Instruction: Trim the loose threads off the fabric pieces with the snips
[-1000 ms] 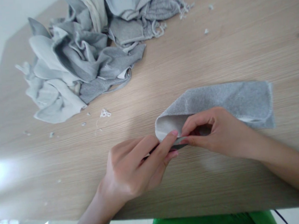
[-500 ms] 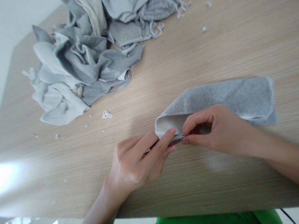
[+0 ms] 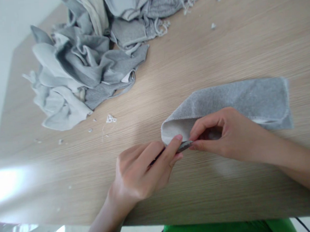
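Observation:
A folded light grey cloth point(image 3: 238, 97) with a pale stitched edge lies on the table, its near end folded over into an open loop with a lighter inner side. My left hand point(image 3: 145, 169) is closed at that loop's lower corner, index finger and thumb pinching the edge. Between its fingers shows a thin dark object point(image 3: 157, 157), mostly hidden, whose kind I cannot make out. My right hand point(image 3: 227, 136) pinches the same edge between thumb and index finger, just right of the left fingertips. A narrow dark grey sliver spans the gap between both hands.
A heap of crumpled grey and cream cloths point(image 3: 88, 60) covers the back left of the wooden table point(image 3: 245, 47). White thread scraps point(image 3: 111, 118) and small lint bits point(image 3: 213, 26) are scattered about. The table's front edge runs close below my hands, with green clothing beyond it.
The far right end of the grey cloth has shifted slightly right. My hands keep their pinch on the edge, and the left one has tilted a little.

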{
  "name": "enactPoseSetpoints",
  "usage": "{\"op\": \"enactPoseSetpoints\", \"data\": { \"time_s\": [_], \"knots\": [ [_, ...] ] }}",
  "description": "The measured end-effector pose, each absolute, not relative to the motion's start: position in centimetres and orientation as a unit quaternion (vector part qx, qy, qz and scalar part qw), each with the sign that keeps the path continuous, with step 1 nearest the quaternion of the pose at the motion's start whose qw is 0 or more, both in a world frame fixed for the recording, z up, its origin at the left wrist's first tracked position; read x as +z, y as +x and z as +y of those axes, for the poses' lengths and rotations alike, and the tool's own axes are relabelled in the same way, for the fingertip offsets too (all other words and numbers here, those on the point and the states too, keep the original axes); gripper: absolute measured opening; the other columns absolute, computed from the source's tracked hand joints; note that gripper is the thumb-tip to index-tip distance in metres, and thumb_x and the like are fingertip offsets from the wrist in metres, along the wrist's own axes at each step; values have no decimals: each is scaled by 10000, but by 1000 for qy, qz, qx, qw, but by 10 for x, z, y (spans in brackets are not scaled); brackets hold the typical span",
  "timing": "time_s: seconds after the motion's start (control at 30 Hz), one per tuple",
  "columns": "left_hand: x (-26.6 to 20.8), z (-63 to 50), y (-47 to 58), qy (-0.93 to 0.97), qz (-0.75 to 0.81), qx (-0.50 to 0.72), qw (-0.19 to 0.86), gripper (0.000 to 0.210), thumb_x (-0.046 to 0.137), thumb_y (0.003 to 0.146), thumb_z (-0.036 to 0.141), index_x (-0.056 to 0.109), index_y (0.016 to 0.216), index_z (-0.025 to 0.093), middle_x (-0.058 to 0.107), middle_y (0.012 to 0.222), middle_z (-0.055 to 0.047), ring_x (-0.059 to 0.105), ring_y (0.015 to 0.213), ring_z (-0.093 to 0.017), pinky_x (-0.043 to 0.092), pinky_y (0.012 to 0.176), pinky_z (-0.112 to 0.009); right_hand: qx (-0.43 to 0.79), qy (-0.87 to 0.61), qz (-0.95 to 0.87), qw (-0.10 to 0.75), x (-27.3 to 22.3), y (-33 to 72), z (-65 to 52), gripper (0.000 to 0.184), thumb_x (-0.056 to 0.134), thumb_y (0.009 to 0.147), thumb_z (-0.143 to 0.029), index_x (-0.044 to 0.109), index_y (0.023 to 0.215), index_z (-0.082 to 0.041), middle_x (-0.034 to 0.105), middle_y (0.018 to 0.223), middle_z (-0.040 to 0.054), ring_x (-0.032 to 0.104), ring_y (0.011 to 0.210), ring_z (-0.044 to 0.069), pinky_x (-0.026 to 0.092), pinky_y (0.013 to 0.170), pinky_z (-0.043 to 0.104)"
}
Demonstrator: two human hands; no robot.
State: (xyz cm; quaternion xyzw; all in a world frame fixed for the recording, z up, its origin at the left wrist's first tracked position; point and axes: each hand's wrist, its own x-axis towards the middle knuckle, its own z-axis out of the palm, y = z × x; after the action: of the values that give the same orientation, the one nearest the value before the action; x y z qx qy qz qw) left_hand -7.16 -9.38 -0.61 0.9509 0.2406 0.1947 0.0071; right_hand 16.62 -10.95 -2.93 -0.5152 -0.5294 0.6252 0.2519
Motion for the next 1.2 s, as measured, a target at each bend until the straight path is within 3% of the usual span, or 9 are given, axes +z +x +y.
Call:
{"op": "enactPoseSetpoints", "data": {
  "time_s": [1.2],
  "knots": [
    [-10, -95, -71, 944, 254, 206, 41, 235, 719, 930, 164, 717, 1146, 71, 654, 757, -11, 600, 625, -105, 433, 537, -261, 613, -520, -530, 270, -31, 165, -111, 111, 735, 755, -285, 794, 710, -202, 717, 624, -6, 597, 537, 119, 400, 477, 221]
  ]
}}
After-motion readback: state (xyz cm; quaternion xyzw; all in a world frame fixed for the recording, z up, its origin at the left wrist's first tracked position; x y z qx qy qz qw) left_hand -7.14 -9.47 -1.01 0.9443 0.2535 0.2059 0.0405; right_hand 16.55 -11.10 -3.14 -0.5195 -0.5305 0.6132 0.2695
